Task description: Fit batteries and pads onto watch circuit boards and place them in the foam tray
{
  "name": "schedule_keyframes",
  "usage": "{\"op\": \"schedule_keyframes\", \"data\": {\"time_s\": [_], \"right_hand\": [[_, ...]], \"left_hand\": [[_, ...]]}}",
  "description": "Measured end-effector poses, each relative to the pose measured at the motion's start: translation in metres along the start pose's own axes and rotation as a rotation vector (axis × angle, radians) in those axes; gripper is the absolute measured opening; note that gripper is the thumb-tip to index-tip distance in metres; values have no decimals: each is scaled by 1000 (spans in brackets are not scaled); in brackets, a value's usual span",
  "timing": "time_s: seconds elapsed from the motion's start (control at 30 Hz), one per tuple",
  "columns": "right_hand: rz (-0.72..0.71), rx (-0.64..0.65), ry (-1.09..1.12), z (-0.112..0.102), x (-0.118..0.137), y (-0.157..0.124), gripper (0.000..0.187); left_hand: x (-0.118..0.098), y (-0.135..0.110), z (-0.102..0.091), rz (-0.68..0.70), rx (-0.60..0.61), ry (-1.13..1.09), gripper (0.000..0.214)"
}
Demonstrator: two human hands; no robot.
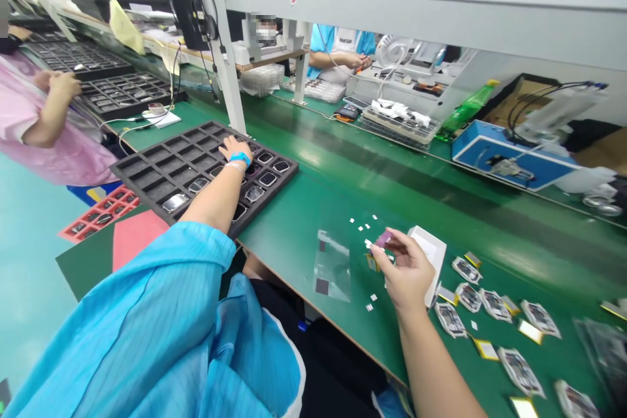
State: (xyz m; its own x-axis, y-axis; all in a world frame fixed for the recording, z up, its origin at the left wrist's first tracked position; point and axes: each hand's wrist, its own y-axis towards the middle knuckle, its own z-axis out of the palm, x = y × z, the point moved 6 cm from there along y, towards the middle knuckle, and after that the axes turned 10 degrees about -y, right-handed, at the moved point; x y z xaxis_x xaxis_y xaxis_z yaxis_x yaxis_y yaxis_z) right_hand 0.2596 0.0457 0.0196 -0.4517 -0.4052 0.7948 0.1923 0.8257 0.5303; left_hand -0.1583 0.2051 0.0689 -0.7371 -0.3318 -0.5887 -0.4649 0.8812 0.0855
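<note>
My left hand [236, 149] reaches over the black foam tray [196, 160], fingers apart, with nothing visible in them. Under and around that hand, several square-faced watch cases [255, 193] lie in the tray's compartments. My right hand [409, 271] is above the green mat, its thumb and fingers pinching a small purple piece [384, 238]. A small yellow-edged battery [373, 262] shows just below that piece. Small white squares [367, 227] are scattered nearby, and a clear plastic bag [333, 268] with dark squares lies left of the right hand.
Opened watch cases with batteries [470, 297] lie at the right, past a white box [431, 251]. A shelf post [220, 46] rises behind the tray. Two co-workers sit nearby, one in a pink sleeve [44, 117]. A blue fixture [509, 160] stands at the back right.
</note>
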Motion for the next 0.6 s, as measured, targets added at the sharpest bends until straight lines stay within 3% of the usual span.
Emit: {"op": "schedule_keyframes", "data": {"time_s": [0.1,0.17,0.23,0.27,0.33,0.37,0.4,0.47,0.6], "right_hand": [[-22,-15,-15,0,10,-2,39],[-21,-7,-16,0,19,-4,39],[-15,12,-14,1,30,-8,39],[-13,31,-22,2,35,-11,38],[-26,86,-76,5,47,-17,37],[-44,116,-119,6,53,-21,35],[-67,147,-163,8,59,-25,34],[-109,179,-235,12,68,-33,32],[-96,155,-329,15,75,-45,38]], "left_hand": [[-38,-41,4,170,-27,-193,72],[-62,-84,19,302,86,-333,78],[-77,-140,42,394,309,-479,66],[-82,-171,54,435,477,-585,59],[-89,-235,76,380,1007,-1126,65],[-87,-257,81,319,1098,-1276,64],[-83,-271,85,248,1137,-1404,62],[-73,-284,93,114,1102,-1519,52],[-60,-284,106,-84,1073,-1567,38]]}}
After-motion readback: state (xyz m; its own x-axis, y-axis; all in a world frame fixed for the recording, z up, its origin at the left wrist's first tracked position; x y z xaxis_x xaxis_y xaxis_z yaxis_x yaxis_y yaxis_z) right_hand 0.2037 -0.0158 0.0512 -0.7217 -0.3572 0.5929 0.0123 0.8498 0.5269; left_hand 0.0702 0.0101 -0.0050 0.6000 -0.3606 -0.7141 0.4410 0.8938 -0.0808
